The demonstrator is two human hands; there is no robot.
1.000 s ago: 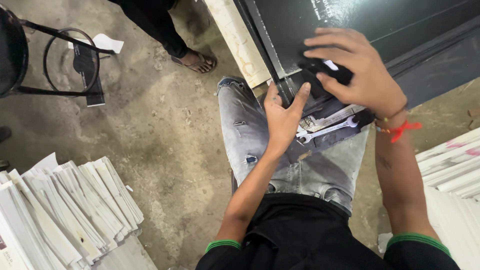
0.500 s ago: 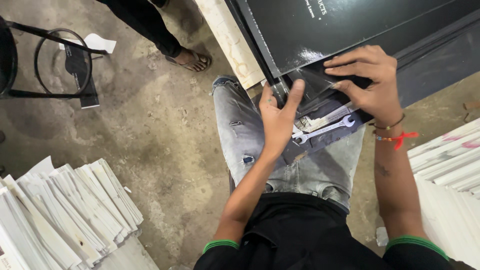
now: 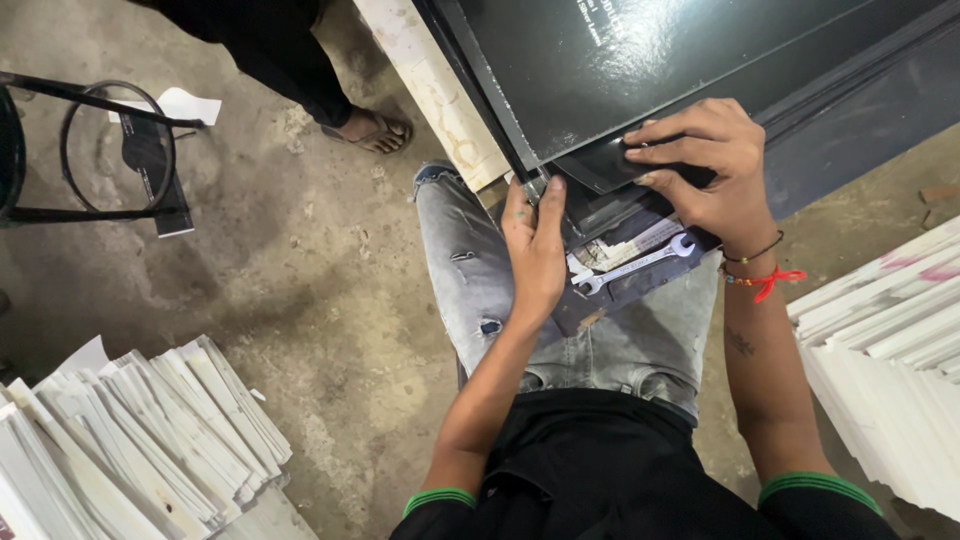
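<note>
I sit with grey jeans over my knees, facing a large glossy black panel (image 3: pixel 640 70). My left hand (image 3: pixel 535 250) presses its fingers against the panel's near corner, beside a small metal fitting (image 3: pixel 535 187). My right hand (image 3: pixel 700 165) lies flat on a smaller black piece (image 3: pixel 600 170) at the panel's lower edge, fingers closed over it. A silver open-ended spanner (image 3: pixel 632 265) rests on my lap between both wrists, on a dark sheet. A red thread band circles my right wrist.
A stack of white strips (image 3: pixel 130 440) lies on the concrete floor at lower left, and more white boards (image 3: pixel 890 340) at right. A black metal stand (image 3: pixel 110 150) is upper left. Another person's sandalled foot (image 3: pixel 375 128) stands near the beige board (image 3: pixel 435 95).
My right hand came down from above onto the black piece at the panel's edge. My left hand rose off my lap to the panel's corner. The view moved closer.
</note>
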